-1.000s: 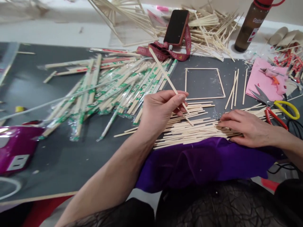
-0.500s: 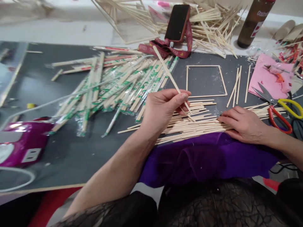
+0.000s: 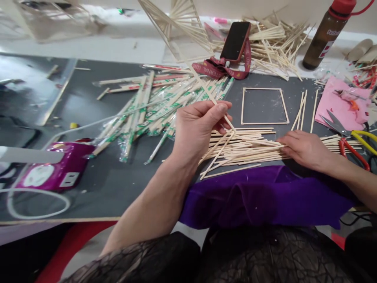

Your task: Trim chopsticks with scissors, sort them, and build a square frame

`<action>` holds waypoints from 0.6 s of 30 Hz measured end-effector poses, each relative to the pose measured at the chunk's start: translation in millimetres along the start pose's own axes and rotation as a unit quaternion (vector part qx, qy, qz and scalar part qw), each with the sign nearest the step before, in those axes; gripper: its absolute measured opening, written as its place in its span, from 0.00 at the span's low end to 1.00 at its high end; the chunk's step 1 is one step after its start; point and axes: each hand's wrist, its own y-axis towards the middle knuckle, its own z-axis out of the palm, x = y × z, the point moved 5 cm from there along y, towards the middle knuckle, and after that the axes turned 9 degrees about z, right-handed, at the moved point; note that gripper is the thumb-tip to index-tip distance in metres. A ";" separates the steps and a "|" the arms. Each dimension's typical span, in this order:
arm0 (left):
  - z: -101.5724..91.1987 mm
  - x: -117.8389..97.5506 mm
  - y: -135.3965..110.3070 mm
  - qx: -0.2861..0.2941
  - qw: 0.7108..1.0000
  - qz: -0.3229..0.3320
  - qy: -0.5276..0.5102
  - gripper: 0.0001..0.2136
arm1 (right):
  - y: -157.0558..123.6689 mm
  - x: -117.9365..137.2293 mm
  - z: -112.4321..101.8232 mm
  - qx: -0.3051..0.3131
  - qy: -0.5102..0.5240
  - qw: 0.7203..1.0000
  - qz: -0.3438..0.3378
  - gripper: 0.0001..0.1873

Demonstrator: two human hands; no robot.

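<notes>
Between thumb and fingers, my left hand (image 3: 203,120) pinches a long pale wooden stick (image 3: 209,93), slanting from upper left down to the loose pile. My right hand (image 3: 304,148) is closed at the pile's right part, its fingertips on the end of a thin wooden stick (image 3: 260,141). The far end of that stick meets the lower tip of the left hand's stick. Beneath lie several loose wooden sticks (image 3: 250,158), some crossing at angles. A four-sided stick frame (image 3: 242,107) lies flat just beyond them.
Chopsticks in plastic wrappers (image 3: 160,106) spread to the left, near a purple power socket box (image 3: 77,167) with a white cable. Farther back are a phone (image 3: 235,41) and a bottle (image 3: 322,39). Scissors (image 3: 343,133) and pink paper (image 3: 332,102) lie right; purple cloth (image 3: 250,196) hangs in front.
The view has shifted, so the table appears farther right. The left hand's stick tip now meets a stick reaching to my right fingers, and sticks in the pile have been disturbed.
</notes>
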 end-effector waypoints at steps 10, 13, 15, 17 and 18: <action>-5.4 -0.2 5.0 -0.005 1.000 0.008 -0.025 0.10 | 16.0 -6.6 -5.7 0.047 0.096 0.994 0.020 0.24; -5.5 1.3 5.7 -0.001 0.999 0.007 -0.032 0.11 | 18.7 -8.7 -11.8 0.034 0.113 0.993 0.010 0.23; -6.4 1.9 6.2 -0.002 1.000 0.006 -0.029 0.12 | 18.0 -12.4 -18.2 0.012 0.111 0.994 0.015 0.22; -7.8 2.6 6.7 -0.008 1.000 -0.001 -0.023 0.12 | 14.0 -13.8 -25.7 -0.016 0.094 0.995 0.022 0.20; -8.7 2.9 6.9 -0.012 1.000 -0.004 -0.020 0.13 | 10.5 -12.3 -28.9 -0.027 0.081 0.996 0.022 0.19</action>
